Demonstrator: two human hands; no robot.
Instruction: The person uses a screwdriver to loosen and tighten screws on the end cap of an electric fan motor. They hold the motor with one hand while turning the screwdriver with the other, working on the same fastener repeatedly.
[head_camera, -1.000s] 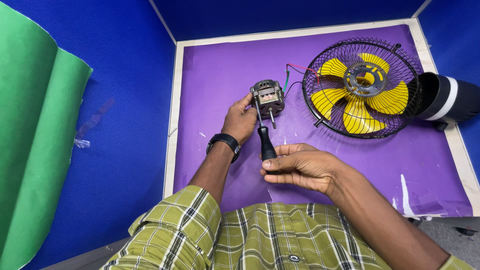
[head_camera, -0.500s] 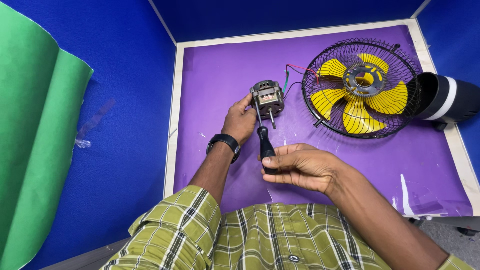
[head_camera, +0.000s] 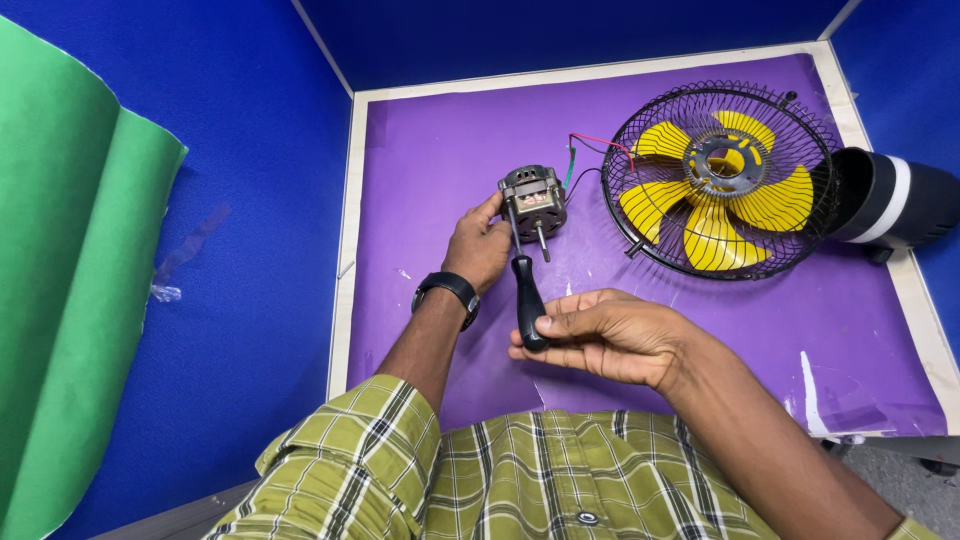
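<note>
While the left hand (head_camera: 482, 245) clasps the small motor (head_camera: 533, 203) upright on the purple counter (head_camera: 450, 150), the right hand (head_camera: 600, 335) pinches the black-handled screwdriver (head_camera: 527, 300), its tip at the motor's top. Best keep the shaft straight and the motor steady; the caged yellow fan (head_camera: 722, 180) lies further right.

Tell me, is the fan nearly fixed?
Not yet, it seems. Done: the motor is out, lying apart from the fan and the black housing. In hand: the left hand steadies the motor while the right hand holds a screwdriver against it. Left: everything remains apart.
</note>
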